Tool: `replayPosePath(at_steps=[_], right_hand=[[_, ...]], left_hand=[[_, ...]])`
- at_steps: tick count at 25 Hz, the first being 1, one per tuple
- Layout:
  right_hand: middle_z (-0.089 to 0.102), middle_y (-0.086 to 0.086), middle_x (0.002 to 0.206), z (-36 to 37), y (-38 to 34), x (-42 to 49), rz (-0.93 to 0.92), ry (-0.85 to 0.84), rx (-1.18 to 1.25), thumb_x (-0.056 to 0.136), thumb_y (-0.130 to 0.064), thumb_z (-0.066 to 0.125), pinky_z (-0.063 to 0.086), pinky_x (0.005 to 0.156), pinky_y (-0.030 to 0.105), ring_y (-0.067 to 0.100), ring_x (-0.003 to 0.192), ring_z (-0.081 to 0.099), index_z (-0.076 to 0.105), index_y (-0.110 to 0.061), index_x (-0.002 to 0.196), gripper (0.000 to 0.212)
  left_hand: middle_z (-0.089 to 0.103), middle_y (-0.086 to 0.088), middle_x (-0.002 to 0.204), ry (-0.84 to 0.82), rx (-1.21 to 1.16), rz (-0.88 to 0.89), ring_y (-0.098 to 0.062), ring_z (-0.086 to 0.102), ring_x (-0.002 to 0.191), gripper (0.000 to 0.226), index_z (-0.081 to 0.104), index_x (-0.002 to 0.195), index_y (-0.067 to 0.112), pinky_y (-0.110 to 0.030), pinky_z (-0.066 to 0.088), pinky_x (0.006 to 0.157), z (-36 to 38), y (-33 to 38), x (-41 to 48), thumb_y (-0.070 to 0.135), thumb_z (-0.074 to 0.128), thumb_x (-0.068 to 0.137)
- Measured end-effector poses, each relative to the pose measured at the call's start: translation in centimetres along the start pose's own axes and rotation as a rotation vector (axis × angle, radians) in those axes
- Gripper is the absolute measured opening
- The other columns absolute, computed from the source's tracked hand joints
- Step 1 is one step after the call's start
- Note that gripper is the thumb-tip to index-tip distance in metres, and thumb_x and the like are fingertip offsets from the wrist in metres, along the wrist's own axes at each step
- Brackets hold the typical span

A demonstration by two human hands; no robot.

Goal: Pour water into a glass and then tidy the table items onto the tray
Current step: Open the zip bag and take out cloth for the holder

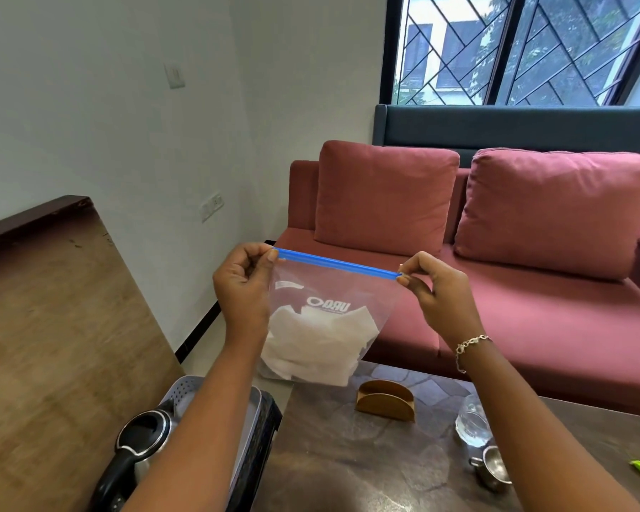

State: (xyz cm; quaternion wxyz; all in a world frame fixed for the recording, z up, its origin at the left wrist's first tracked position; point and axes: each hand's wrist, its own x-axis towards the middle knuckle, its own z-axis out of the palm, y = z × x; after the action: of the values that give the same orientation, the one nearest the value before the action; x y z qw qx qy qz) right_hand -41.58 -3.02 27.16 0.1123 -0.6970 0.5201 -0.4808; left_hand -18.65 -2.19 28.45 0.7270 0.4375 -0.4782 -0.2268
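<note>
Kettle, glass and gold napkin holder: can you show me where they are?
kettle (145,434), head view, on its black lid.
glass (472,426), head view, on its clear side.
napkin holder (385,402), head view, on its gold front plate.

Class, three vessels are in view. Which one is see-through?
The glass on the table, at the right. The kettle at the left has a black lid and handle, and the small cup just below the glass is opaque steel.
</note>
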Motion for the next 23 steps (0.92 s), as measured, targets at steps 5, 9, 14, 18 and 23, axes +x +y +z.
replayPosePath(at_steps=[5,9,14,18,23], right_hand=[[0.066,0.006,0.081,-0.9,-0.1,0.3,-0.006,0.029,0.05,0.082,0.0,0.061,0.04,0.069,0.008,0.022,0.08,0.062,0.058,-0.005,0.079,0.007],[0.068,0.01,0.082,-1.3,-0.7,0.9,-0.1,0.025,0.01,0.081,0.002,0.06,0.042,0.067,0.011,0.026,0.077,0.062,0.059,-0.004,0.08,0.007],[0.068,0.012,0.082,-1.1,-1.1,1.5,-0.164,0.01,0.016,0.081,0.001,0.06,0.049,0.071,0.033,0.031,0.077,0.062,0.061,-0.002,0.081,0.003],[0.068,0.014,0.083,-1.2,-1.0,1.6,-0.192,-0.006,0.038,0.082,-0.003,0.06,0.053,0.072,0.044,0.033,0.078,0.063,0.061,-0.002,0.083,0.002],[0.061,0.004,0.084,-0.2,-0.8,1.7,-0.131,-0.017,0.046,0.08,-0.01,0.06,0.051,0.076,0.038,0.025,0.079,0.059,0.062,-0.006,0.086,0.008]], left_hand=[[0.069,-0.001,0.077,-0.235,-0.009,-0.182,-0.021,0.063,0.082,0.004,0.066,0.083,0.011,-0.039,0.052,0.084,-1.7,0.2,-0.1,0.009,0.065,0.079],[0.071,-0.004,0.091,-0.457,0.324,-0.018,-0.011,0.064,0.086,0.017,0.07,0.095,0.012,-0.023,0.05,0.082,-0.9,2.3,0.1,0.016,0.069,0.078],[0.07,0.002,0.096,-0.737,0.636,0.027,-0.013,0.062,0.087,0.026,0.07,0.098,0.017,-0.034,0.052,0.082,2.9,2.3,-1.0,0.028,0.073,0.075],[0.07,0.0,0.093,-0.659,0.711,0.091,-0.009,0.056,0.075,0.028,0.068,0.105,0.016,-0.023,0.048,0.069,3.5,1.6,-1.9,0.022,0.071,0.078],[0.072,-0.003,0.087,-0.576,0.729,0.076,-0.009,0.053,0.065,0.013,0.073,0.091,0.011,-0.023,0.048,0.064,3.3,1.0,-2.2,0.015,0.068,0.08]])
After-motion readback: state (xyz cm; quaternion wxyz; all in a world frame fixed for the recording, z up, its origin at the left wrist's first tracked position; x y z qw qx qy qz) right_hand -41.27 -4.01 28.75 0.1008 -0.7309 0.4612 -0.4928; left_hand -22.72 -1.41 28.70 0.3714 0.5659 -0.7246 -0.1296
